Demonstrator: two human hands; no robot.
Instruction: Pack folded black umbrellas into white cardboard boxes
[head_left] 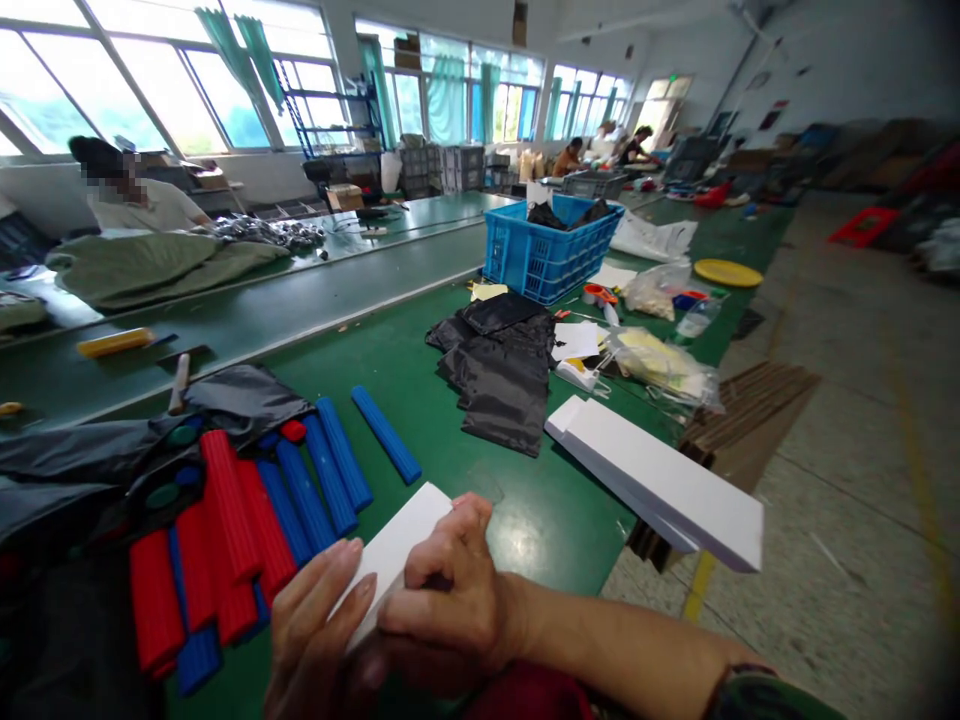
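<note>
Right hand (450,600) fingers curling around, left hand (315,630) fingers gripping one white box (397,545): long, flat, plain. One blue crate (547,255) standing beyond.

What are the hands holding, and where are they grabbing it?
A flat white cardboard box, held at its near end by both hands. The right hand curls over the top, and the left hand lies against its left side.

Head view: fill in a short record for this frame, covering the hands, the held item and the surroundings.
left hand: fingers straight, laid against the white box
right hand: curled over the same box
beside hands: red and blue ribbed tubes
table: green
on table: black bags, blue basket, stacked white boxes
</note>
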